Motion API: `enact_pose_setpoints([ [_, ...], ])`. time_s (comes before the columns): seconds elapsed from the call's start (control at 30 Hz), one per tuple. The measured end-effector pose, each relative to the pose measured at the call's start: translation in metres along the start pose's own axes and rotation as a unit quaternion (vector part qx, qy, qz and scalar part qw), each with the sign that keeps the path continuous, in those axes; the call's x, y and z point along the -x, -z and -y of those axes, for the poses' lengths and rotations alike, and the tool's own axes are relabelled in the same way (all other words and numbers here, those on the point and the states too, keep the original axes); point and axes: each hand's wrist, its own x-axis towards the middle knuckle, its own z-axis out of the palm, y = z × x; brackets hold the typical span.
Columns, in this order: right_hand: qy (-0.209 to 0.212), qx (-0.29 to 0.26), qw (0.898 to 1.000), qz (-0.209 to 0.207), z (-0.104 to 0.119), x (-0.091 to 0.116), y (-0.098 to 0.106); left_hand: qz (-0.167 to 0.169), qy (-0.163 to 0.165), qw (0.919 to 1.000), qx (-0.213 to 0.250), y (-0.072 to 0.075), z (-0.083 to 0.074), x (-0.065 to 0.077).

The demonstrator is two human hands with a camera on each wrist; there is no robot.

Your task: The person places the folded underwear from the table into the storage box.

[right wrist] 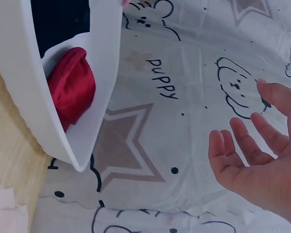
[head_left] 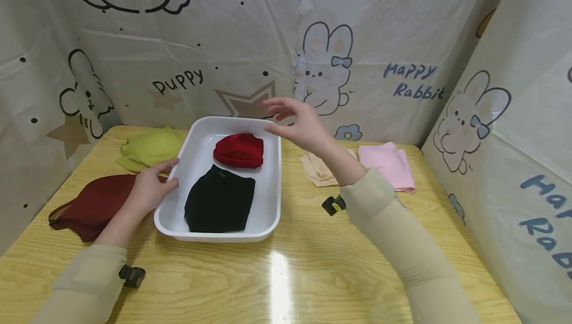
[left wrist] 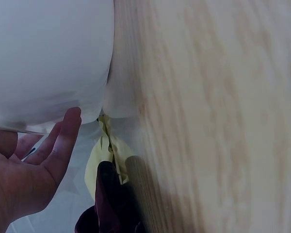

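Observation:
A white plastic bin [head_left: 183, 232] holds a folded red garment [head_left: 241, 150] at its far end and a folded black garment [head_left: 220, 202] nearer me. My left hand [head_left: 149, 187] grips the bin's left side; in the left wrist view its fingers [left wrist: 63, 145] lie against the outer wall. Above the bin's far right corner, my right hand [head_left: 299, 123] is raised with its fingers spread and loosely bent. It holds nothing, and the right wrist view shows it apart from the bin.
A maroon strappy garment [head_left: 100, 200] lies left of the bin, partly behind my left forearm. Yellow-green clothing [head_left: 152, 148] is behind it. Right of the bin are a folded beige cloth [head_left: 317, 170] and a folded pink cloth [head_left: 386, 165]. Printed curtains [head_left: 241, 41] enclose the wooden table [head_left: 214, 284].

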Motion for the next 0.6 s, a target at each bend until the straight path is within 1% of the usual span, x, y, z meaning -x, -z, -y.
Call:
enact_pose_setpoints([
  [0.27,-0.013,-0.019,0.999,-0.029,0.001,0.015,0.018,0.000,0.002,1.0000,-0.001,0.001,0.001,0.001],
  [0.47,0.000,-0.030,0.998,-0.062,-0.005,0.025,0.033,0.002,-0.003,1.0000,0.001,0.000,0.002,-0.001],
  [0.6,0.005,-0.041,0.995,-0.086,-0.012,0.030,0.041,-0.001,-0.005,1.0000,-0.001,-0.001,0.001,-0.001],
])
